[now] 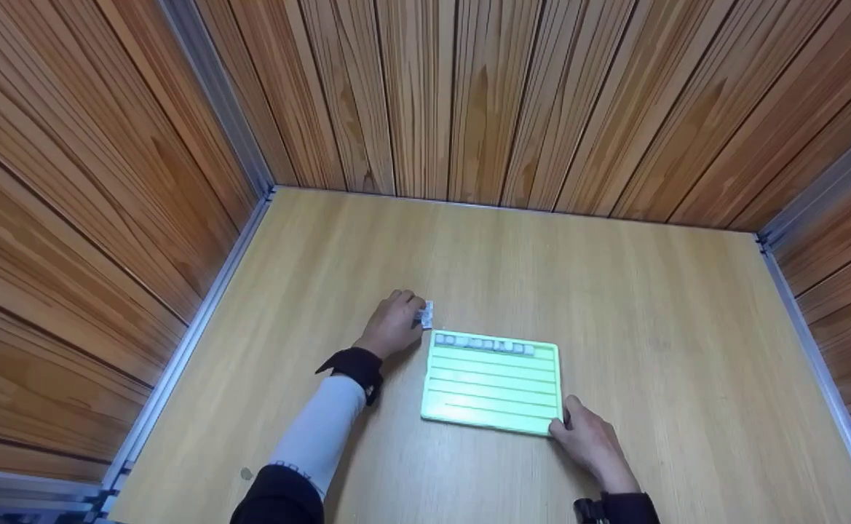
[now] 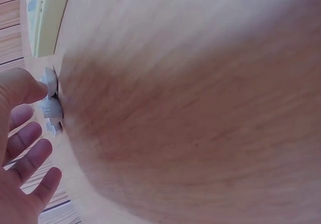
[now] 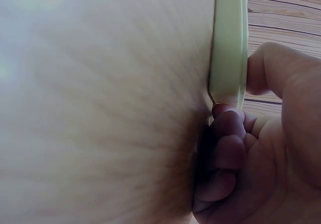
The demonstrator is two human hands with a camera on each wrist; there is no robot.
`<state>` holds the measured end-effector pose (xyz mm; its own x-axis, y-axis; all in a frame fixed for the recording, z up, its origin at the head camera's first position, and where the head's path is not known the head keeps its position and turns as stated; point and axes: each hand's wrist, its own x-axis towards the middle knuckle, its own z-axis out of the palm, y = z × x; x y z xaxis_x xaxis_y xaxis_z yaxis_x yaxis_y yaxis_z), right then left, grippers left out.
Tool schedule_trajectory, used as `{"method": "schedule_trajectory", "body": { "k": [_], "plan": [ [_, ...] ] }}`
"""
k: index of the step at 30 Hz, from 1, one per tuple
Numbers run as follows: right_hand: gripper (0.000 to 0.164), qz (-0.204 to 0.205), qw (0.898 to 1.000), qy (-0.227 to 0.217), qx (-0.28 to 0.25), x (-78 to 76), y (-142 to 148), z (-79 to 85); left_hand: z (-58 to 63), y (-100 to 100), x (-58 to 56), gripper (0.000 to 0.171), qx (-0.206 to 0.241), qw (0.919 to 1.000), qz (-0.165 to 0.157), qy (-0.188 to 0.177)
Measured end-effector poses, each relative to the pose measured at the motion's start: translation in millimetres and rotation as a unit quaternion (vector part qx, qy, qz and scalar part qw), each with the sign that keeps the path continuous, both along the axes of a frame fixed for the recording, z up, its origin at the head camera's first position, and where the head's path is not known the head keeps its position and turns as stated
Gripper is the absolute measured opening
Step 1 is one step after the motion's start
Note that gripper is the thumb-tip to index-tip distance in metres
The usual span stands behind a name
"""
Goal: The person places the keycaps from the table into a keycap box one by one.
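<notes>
My left hand (image 1: 390,324) is just beyond the upper left corner of a pale green ridged tray (image 1: 491,397). Its thumb tip lies against a small cluster of whitish-grey pieces (image 2: 51,106) on the table, and the index fingertip is close to them; the other fingers are loosely spread. Along the tray's far groove stands a row of small whitish-blue blocks (image 1: 483,343), while the nearer grooves are bare. My right hand (image 1: 589,440) grips the tray's near right corner, thumb on the upper side and fingers curled at the lower edge.
The light wooden tabletop (image 1: 687,349) extends around the tray. Wood-plank walls (image 1: 483,102) rise at the back and both sides, with grey metal strips along the edges. A small dark spot (image 1: 246,474) marks the table at the lower left.
</notes>
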<state>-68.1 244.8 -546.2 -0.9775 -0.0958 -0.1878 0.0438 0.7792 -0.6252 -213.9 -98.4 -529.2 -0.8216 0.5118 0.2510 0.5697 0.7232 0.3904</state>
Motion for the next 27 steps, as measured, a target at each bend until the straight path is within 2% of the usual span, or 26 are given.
{"method": "schedule_trajectory", "body": {
  "k": [1, 2, 4, 5, 6, 9, 13, 20, 25, 27],
  "plan": [
    [0.016, -0.008, 1.000, -0.027, 0.005, -3.9, 5, -8.0, -7.5, 4, -2.6, 0.023, -0.009, 0.9998, 0.020, -0.001],
    [0.015, -0.016, 0.999, -0.051, 0.007, -9.2, 10, -17.0, -26.0, 7, -11.1, 0.025, -0.026, 0.9990, 0.035, -0.005],
    [0.016, -0.032, 0.996, -0.082, 0.012, -16.9, 19, -32.9, -53.8, 13, -23.3, 0.027, -0.041, 0.9961, 0.077, -0.015],
    [0.016, -0.030, 0.996, -0.084, 0.008, -19.2, 23, -40.5, -54.0, 14, -23.8, 0.028, -0.043, 0.9955, 0.081, -0.024],
    [0.015, -0.041, 0.995, -0.093, 0.017, -19.8, 22, -41.2, -60.2, 14, -26.8, 0.028, -0.041, 0.9954, 0.083, -0.025],
    [0.017, -0.050, 0.995, -0.087, 0.023, -20.1, 21, -43.7, -61.8, 14, -30.3, 0.027, -0.038, 0.9951, 0.078, -0.047],
    [0.017, -0.055, 0.994, -0.087, 0.035, -18.8, 18, -40.6, -62.3, 13, -31.2, 0.027, -0.045, 0.9949, 0.071, -0.055],
    [0.015, -0.059, 0.993, -0.100, 0.028, -18.9, 18, -39.9, -63.7, 14, -31.7, 0.028, -0.061, 0.9918, 0.087, -0.071],
    [0.015, -0.062, 0.993, -0.097, 0.026, -18.7, 18, -38.1, -64.5, 16, -33.4, 0.022, -0.060, 0.9904, 0.096, -0.079],
    [0.015, -0.060, 0.993, -0.095, 0.031, -18.7, 18, -38.6, -65.2, 17, -33.7, 0.018, -0.056, 0.9913, 0.095, -0.071]
  ]
}}
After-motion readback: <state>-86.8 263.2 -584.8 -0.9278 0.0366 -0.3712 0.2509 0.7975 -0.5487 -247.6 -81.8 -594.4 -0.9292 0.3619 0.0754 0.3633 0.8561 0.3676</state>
